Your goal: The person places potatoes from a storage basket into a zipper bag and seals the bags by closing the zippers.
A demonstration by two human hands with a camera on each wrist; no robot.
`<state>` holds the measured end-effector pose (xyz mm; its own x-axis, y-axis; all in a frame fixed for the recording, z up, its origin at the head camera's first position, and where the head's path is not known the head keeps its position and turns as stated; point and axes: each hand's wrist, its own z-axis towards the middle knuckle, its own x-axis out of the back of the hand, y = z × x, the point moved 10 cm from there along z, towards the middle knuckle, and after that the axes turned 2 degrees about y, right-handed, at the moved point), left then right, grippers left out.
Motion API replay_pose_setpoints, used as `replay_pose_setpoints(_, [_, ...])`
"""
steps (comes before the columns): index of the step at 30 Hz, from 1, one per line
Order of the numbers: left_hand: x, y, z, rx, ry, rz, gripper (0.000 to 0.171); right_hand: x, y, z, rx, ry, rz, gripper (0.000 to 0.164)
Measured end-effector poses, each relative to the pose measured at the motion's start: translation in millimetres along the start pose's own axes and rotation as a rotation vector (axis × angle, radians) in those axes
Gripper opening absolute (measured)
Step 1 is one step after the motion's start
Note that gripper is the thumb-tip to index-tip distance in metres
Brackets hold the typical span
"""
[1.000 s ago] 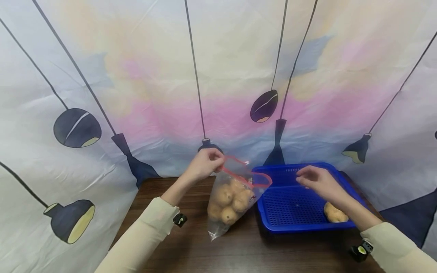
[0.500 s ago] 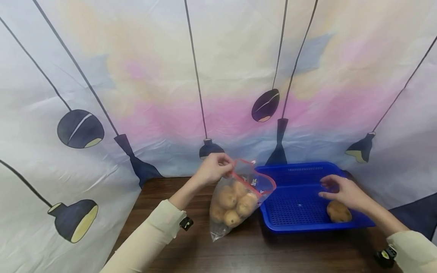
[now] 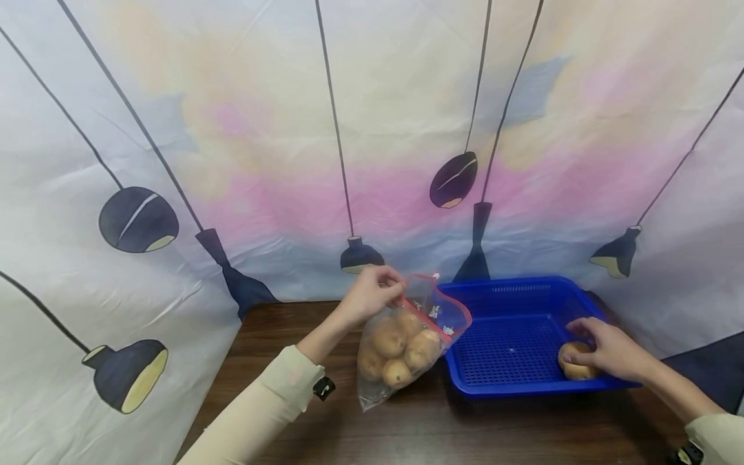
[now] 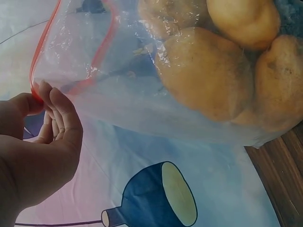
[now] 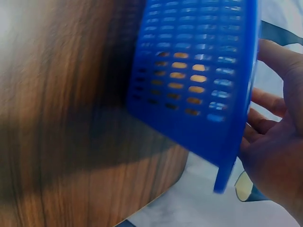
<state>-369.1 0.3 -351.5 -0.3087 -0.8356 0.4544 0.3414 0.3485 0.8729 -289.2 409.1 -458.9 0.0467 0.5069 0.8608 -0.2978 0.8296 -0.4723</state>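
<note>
My left hand [image 3: 374,294] pinches the red zip edge of a clear plastic zip bag [image 3: 372,392] between thumb and fingers. Several potatoes [image 4: 203,73] fill the bag, which leans on the table beside the basket with its mouth gaping to the right. In the left wrist view, my left hand [image 4: 52,137] holds the red strip at one corner. Inside the blue basket [image 3: 511,387], at its near right corner, lies a single potato [image 3: 569,369]. My right hand [image 3: 616,352] has its thumb across that potato's front and its fingers over the far side. The right wrist view hides the fingertips behind the basket's rim.
A dark wooden table [image 3: 383,436] carries the bag and basket. Behind it hangs a cloth backdrop [image 3: 267,148] printed with lamps. The basket's slotted wall [image 5: 189,127] stands between the right wrist camera and the potato.
My right hand has moved right and down into the basket, from above it onto the potato. My left hand, still pinching the bag, has shifted slightly right and down.
</note>
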Motion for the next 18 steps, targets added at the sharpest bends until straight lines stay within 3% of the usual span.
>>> replay_pose_setpoints(6, [0.6,-1.6,0.3,-0.005,0.005,-0.016,0.016,-3.8,2.1,-5.4,0.025,0.022,-0.066,0.067])
replay_pose_setpoints(18, [1.6,-5.2,-1.8,0.014,0.013,-0.005,0.014,-13.7,6.7,-2.9,-0.008,-0.008,-0.102,0.07])
